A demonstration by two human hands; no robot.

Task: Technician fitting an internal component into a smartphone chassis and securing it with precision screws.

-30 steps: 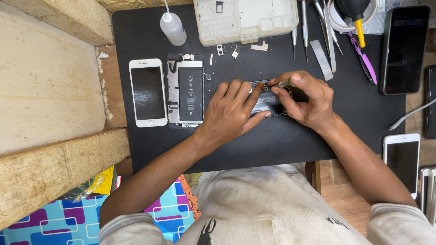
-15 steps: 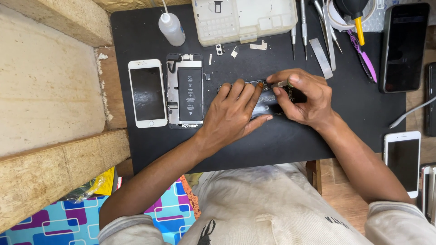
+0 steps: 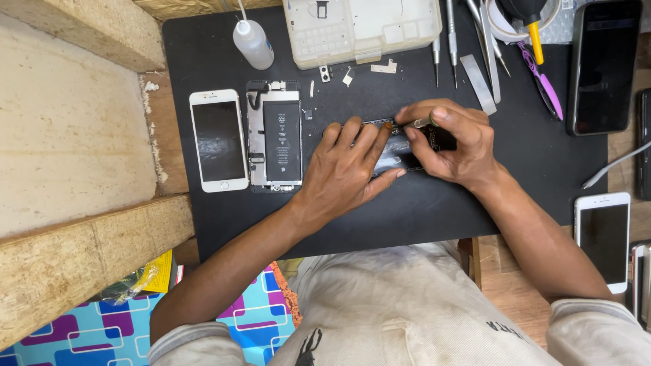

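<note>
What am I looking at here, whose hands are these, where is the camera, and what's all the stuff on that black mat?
There is no machine here: a person works with two bare hands, filmed by one camera worn on their head, looking straight down. The left hand presses flat on a dark opened phone part. The right hand pinches a thin metal tool against that part's upper edge. Everything lies on a black work mat. To the left sit a white phone screen panel and an opened phone body showing its black battery. At the top are a small clear squeeze bottle, a white compartment box and a row of slim metal tools.
</note>
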